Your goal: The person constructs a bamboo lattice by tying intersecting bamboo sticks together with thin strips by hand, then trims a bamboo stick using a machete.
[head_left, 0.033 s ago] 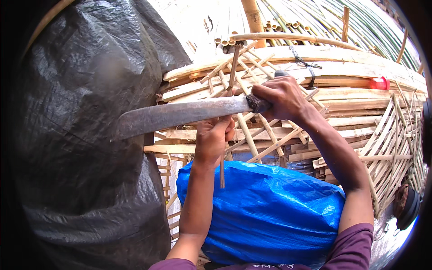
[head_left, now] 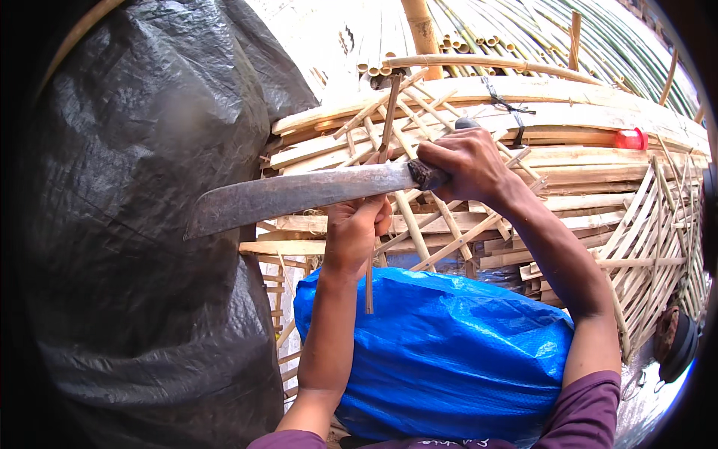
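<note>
Bamboo stick (head_left: 387, 120) upright in left hand (head_left: 355, 232), against knife (head_left: 299, 194).

An outdoor bamboo workshop: stacked bamboo poles (head_left: 523, 45) fill the upper right, split strips (head_left: 568, 161) and woven lattice (head_left: 658, 232) below them.

Long grey machete (head_left: 299, 196) lies crosswise against a thin upright bamboo strip (head_left: 387, 123).

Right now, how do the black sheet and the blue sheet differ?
The black plastic sheet hangs tall along the left; the blue plastic sheet bulges low between the forearms. The black plastic sheet looks dull and finely creased, the blue plastic sheet brighter with broad folds. Both are crinkled coverings.
</note>
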`<state>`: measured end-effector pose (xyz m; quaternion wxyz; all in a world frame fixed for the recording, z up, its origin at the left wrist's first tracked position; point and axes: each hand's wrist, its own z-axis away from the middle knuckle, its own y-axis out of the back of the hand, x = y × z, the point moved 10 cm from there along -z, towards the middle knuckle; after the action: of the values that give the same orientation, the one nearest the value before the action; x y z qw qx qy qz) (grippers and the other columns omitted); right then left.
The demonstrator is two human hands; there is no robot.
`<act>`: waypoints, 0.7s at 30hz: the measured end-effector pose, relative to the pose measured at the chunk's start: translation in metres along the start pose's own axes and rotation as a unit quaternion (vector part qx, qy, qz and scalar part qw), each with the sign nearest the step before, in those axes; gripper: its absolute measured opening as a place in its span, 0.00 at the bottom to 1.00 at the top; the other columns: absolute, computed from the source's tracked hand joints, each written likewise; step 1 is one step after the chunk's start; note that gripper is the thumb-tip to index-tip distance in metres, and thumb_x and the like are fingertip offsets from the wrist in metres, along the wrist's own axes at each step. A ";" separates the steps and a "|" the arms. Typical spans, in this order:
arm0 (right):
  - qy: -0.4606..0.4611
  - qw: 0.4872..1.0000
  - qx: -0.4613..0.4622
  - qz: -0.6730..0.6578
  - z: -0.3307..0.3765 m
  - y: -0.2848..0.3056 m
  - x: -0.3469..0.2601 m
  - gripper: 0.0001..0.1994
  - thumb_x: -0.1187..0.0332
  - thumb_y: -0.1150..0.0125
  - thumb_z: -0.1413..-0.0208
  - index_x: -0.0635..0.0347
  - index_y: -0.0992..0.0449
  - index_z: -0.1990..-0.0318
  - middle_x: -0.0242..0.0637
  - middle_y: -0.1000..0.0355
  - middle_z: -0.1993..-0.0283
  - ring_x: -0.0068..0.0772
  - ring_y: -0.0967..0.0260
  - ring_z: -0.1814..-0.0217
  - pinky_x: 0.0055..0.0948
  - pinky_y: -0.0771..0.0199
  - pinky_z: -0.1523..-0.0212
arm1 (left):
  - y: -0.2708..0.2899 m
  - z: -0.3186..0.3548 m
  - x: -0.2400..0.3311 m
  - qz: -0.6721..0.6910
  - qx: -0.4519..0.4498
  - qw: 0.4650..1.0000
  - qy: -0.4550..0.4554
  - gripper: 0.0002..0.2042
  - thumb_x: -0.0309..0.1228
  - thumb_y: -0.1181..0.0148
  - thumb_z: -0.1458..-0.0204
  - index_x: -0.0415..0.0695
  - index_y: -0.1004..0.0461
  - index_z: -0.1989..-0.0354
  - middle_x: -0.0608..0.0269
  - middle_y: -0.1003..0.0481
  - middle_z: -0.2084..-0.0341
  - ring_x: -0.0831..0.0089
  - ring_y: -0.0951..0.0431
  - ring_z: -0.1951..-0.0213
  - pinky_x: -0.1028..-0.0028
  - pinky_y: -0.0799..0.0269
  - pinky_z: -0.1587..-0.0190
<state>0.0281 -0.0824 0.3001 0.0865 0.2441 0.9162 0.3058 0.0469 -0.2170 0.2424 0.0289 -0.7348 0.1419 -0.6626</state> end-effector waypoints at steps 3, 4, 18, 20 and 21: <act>-0.016 1.000 0.005 0.009 -0.002 0.004 0.003 0.09 0.69 0.36 0.61 0.49 0.31 0.72 0.30 0.33 0.85 0.35 0.33 0.85 0.37 0.37 0.84 | 0.003 0.000 -0.001 0.013 0.032 0.999 0.006 0.15 0.34 0.48 0.36 0.43 0.28 0.43 0.76 0.39 0.82 0.89 0.48 0.81 0.84 0.54 0.81; -0.034 0.999 0.011 0.025 -0.002 0.006 0.007 0.09 0.69 0.37 0.61 0.50 0.31 0.72 0.30 0.33 0.85 0.35 0.32 0.85 0.37 0.37 0.84 | 0.005 -0.001 -0.002 0.016 0.019 1.000 0.010 0.13 0.34 0.47 0.36 0.43 0.26 0.47 0.75 0.37 0.80 0.89 0.48 0.81 0.84 0.55 0.82; 0.009 0.998 -0.002 0.065 -0.012 0.011 0.001 0.11 0.68 0.35 0.63 0.45 0.30 0.71 0.26 0.31 0.84 0.31 0.31 0.84 0.36 0.37 0.83 | 0.006 0.007 0.003 0.033 0.004 0.999 0.015 0.08 0.35 0.45 0.37 0.47 0.23 0.61 0.74 0.31 0.74 0.90 0.48 0.82 0.86 0.57 0.84; 0.008 0.998 -0.006 0.065 -0.010 0.012 0.006 0.11 0.68 0.35 0.63 0.45 0.30 0.71 0.27 0.31 0.84 0.31 0.31 0.84 0.35 0.37 0.83 | 0.005 0.008 0.003 0.027 0.006 0.999 0.018 0.08 0.36 0.45 0.37 0.47 0.23 0.61 0.74 0.31 0.74 0.90 0.48 0.82 0.86 0.57 0.84; 0.006 0.998 -0.010 0.065 -0.008 0.013 0.008 0.11 0.69 0.34 0.63 0.46 0.30 0.71 0.27 0.31 0.84 0.31 0.30 0.84 0.35 0.37 0.83 | 0.005 0.008 0.002 0.021 0.008 1.000 0.021 0.08 0.36 0.45 0.37 0.48 0.23 0.62 0.75 0.32 0.75 0.90 0.48 0.82 0.86 0.57 0.84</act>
<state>0.0233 -0.0736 0.3146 0.0639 0.3004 0.8957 0.3217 0.0543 -0.2236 0.2419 0.0457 -0.7175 0.1522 -0.6782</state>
